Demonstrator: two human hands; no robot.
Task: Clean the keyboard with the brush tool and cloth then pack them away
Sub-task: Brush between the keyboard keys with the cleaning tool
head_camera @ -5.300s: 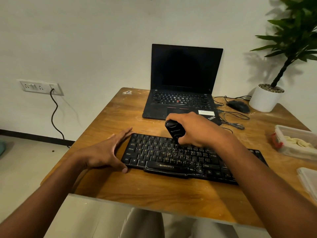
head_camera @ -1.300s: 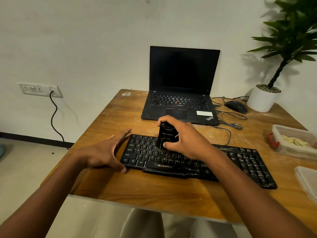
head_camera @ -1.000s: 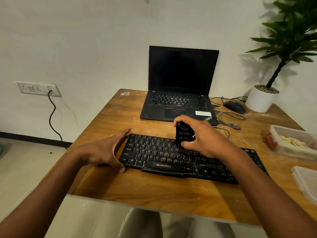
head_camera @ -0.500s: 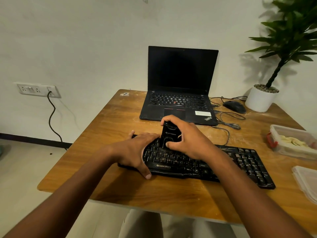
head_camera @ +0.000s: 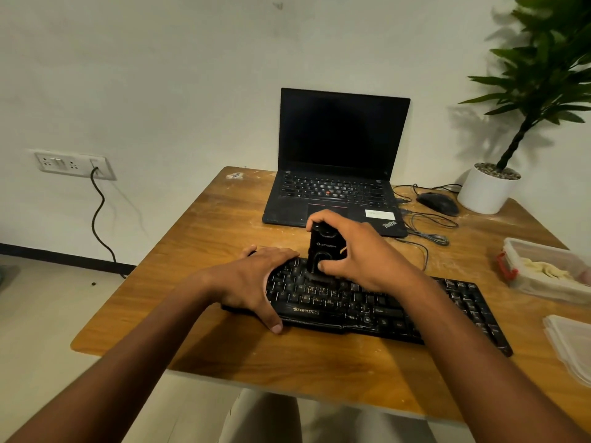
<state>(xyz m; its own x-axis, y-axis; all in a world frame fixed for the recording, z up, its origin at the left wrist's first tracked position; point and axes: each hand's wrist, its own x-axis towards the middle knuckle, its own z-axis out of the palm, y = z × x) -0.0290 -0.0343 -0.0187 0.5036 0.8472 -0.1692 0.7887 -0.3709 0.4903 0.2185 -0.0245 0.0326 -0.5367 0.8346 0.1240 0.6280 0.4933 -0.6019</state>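
Brushing step in hand, judging by the pose. Black keyboard (head_camera: 367,302) lying flat on the wooden table (head_camera: 198,231), near the front edge, slightly askew with its right end trailing toward the lower right. Brush tool (head_camera: 322,254), a squat black block, standing upright on the upper-left key rows, bristle end down and barely visible against the keys. Right hand (head_camera: 358,254) wrapped round the tool, forefinger over the top, thumb on the near face, other fingers curled at the far side: a firm grasp. Left hand (head_camera: 256,282) laid over the keyboard's left end, fingers fairly straight and spread, thumb hooked over the front edge, pressing rather than gripping.

To do it well: keep the tool upright so the bristles reach between keys, not just across caps; short strokes along each row, working from left toward the number pad at the right; light pressure, so no key gets levered off. Keep the left hand bearing down, since a light keyboard would likely slide under a sideways sweep.

No cloth to be made out with certainty. Farther out: an open laptop (head_camera: 339,161) behind, mouse (head_camera: 438,203) and loose cables to its right, potted plant (head_camera: 492,187) at the corner, plastic containers (head_camera: 543,270) at the right edge.
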